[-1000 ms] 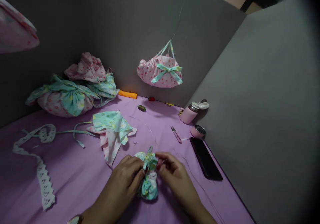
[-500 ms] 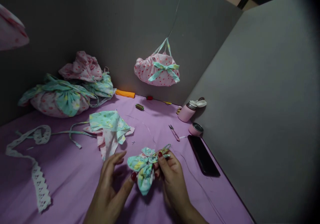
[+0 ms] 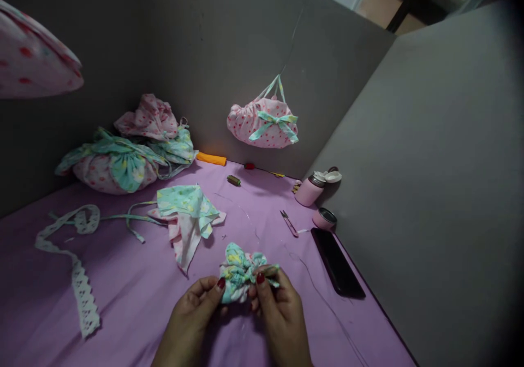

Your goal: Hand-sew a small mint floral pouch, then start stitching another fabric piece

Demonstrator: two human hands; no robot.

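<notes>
Both hands meet low in the middle of the view over the purple table (image 3: 123,279). Between them is a small gathered bow of mint floral fabric (image 3: 241,268). My left hand (image 3: 196,307) pinches its left side with thumb and fingers. My right hand (image 3: 274,301) grips its right side, thumb pressed on a narrow fabric strip across the bow. A thin thread (image 3: 323,301) trails off to the right along the table.
Folded mint and pink cloth (image 3: 186,217) lies behind the hands, a lace ribbon (image 3: 77,279) to the left. Finished fabric bags (image 3: 123,154) are piled at the back left; another (image 3: 264,122) hangs on the grey partition. Thread snips (image 3: 289,223), a black phone (image 3: 338,268), a pink bottle (image 3: 311,188) and lid (image 3: 325,218) sit right.
The bow was turned from upright to sideways and now sits bunched between both hands. My left hand, spread open half a second ago, has closed on the fabric again.
</notes>
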